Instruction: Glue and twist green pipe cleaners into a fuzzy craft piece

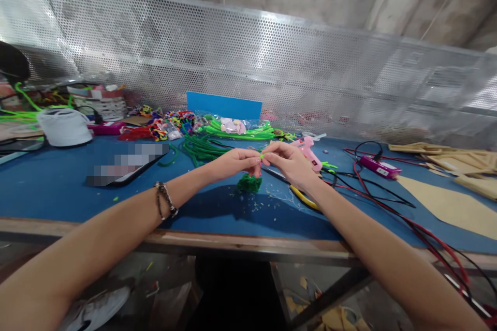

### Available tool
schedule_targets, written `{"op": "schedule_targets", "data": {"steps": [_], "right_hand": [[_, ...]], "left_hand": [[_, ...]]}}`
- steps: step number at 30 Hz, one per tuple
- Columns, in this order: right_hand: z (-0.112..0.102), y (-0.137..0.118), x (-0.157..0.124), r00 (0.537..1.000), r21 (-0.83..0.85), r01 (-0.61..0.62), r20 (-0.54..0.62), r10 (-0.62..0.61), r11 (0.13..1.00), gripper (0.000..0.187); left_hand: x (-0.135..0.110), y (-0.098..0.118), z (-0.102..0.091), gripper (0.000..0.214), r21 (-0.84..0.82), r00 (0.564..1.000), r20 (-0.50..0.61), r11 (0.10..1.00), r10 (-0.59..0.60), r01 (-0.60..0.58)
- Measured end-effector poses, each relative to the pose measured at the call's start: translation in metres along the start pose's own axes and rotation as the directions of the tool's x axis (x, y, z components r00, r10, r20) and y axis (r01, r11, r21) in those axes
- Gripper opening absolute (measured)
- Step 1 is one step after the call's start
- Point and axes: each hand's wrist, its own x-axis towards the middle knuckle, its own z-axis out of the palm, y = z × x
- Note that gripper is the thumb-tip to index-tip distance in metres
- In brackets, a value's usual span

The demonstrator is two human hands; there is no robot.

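Note:
Both my hands meet above the blue table. My left hand is closed in a pinch on a small dark green fuzzy pipe-cleaner piece that hangs under the fingers. My right hand is also closed, pinching a short light green pipe-cleaner end at the top of that piece. A beaded bracelet sits on my left wrist.
A pink glue gun and yellow-handled pliers lie right of my hands. Green pipe cleaners, a phone, a white roll, red and black cables and cardboard sheets cover the table. A perforated metal screen stands behind.

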Motion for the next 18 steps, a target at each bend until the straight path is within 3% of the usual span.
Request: {"op": "schedule_targets", "data": {"steps": [3,5,9,11,12,14,16,18], "right_hand": [[-0.0025,-0.0073,-0.0007,0.999,-0.243,0.038,-0.003,-0.040,0.969,0.006],[-0.0042,-0.0098,-0.0007,0.995,-0.467,0.099,0.018,-0.103,0.879,0.008],[-0.0037,-0.0079,-0.0001,0.953,-0.819,0.298,0.225,-0.203,0.491,0.015],[-0.0022,-0.0064,0.0000,0.929,-0.880,0.364,0.317,-0.193,0.306,0.017],[-0.0017,-0.0060,0.0000,0.921,-0.886,0.382,0.341,-0.191,0.261,0.017],[-0.0017,-0.0061,-0.0001,0.919,-0.868,0.382,0.320,-0.231,0.318,0.015],[-0.0023,-0.0066,-0.0001,0.941,-0.779,0.319,0.192,-0.278,0.540,0.010],[-0.0024,-0.0063,-0.0002,0.974,-0.574,0.198,0.021,-0.227,0.794,0.005]], "left_hand": [[0.0015,0.0006,0.0016,0.019,0.106,0.999,-0.038,0.994,-0.012,0.016],[0.0023,0.0003,0.0033,0.020,0.207,0.995,-0.101,0.978,-0.014,0.034],[0.0013,-0.0015,0.0062,0.026,0.552,0.973,-0.207,0.833,0.098,0.033],[0.0002,-0.0024,0.0060,0.026,0.671,0.963,-0.210,0.741,0.171,0.015],[-0.0001,-0.0028,0.0054,0.026,0.683,0.959,-0.211,0.731,0.188,0.007],[-0.0001,-0.0032,0.0037,0.027,0.621,0.960,-0.209,0.784,0.184,-0.014],[0.0006,-0.0031,0.0021,0.025,0.480,0.972,-0.180,0.876,0.153,-0.049],[0.0016,-0.0026,0.0013,0.022,0.327,0.984,-0.131,0.942,0.121,-0.073]]}}
